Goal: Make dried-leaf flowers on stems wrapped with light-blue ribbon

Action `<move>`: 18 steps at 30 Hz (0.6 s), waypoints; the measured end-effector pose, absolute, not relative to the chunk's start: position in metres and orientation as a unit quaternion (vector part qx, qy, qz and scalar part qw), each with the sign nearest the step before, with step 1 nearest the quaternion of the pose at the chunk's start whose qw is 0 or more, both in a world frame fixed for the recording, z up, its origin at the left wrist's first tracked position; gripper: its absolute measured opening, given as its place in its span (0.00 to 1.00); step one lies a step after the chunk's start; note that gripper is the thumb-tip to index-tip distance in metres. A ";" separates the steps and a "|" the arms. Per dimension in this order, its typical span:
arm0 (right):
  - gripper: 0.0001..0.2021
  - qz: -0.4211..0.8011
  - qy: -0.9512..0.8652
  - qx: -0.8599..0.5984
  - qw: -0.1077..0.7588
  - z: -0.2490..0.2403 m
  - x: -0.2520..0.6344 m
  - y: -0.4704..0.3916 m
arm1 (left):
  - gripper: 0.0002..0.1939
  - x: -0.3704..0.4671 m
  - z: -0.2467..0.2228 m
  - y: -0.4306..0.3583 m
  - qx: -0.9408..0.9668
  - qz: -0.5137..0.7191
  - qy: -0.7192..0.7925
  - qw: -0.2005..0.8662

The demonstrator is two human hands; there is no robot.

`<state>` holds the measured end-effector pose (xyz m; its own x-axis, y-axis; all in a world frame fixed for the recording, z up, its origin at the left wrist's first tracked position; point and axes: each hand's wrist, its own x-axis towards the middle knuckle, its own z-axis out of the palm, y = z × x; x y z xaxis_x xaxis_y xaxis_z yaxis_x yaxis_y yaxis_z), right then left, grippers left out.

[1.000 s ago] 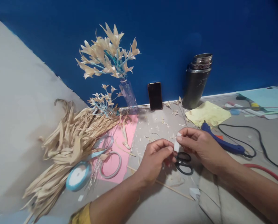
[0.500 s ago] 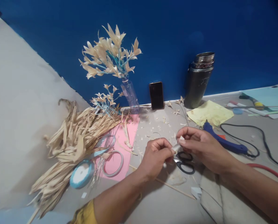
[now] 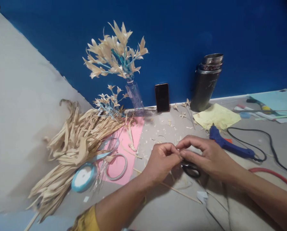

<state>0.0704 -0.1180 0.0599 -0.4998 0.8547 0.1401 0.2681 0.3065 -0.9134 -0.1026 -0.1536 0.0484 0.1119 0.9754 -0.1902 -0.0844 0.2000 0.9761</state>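
Note:
My left hand (image 3: pixel 164 158) and my right hand (image 3: pixel 203 155) meet fingertip to fingertip just above the table. Both are closed in a pinch on a small white strip, which the fingers now hide almost wholly. Directly beneath them lies a pair of scissors; one black handle loop (image 3: pixel 191 170) shows and the blades are covered by my left hand. A thin stick (image 3: pixel 180 193) rests on the table below my hands, near a small white scrap (image 3: pixel 202 196).
Dried corn husks (image 3: pixel 73 138), a blue ribbon roll (image 3: pixel 84 177) and pink paper (image 3: pixel 136 138) lie left. Behind stand husk flowers (image 3: pixel 117 53) in a plastic bottle (image 3: pixel 134 96), a phone (image 3: pixel 162 98) and a dark flask (image 3: pixel 206 83). A corded blue glue gun (image 3: pixel 230 146) and yellow paper (image 3: pixel 218 117) lie right.
My right hand has come down and left until its fingertips meet my left hand's. The white strip that showed between the hands is now covered by fingers.

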 end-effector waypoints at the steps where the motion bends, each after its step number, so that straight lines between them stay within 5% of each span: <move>1: 0.08 0.468 -0.725 -0.390 0.322 0.060 0.069 -0.119 | 0.11 -0.102 0.049 -0.154 0.444 0.448 0.487 0.604; 8: 0.16 0.707 -0.491 -0.387 0.330 0.051 0.070 -0.117 | 0.15 -0.102 0.053 -0.157 0.433 0.459 0.435 0.642; 18: 0.15 0.751 -0.462 -0.351 0.316 0.044 0.064 -0.119 | 0.12 -0.099 0.049 -0.156 0.420 0.461 0.469 0.626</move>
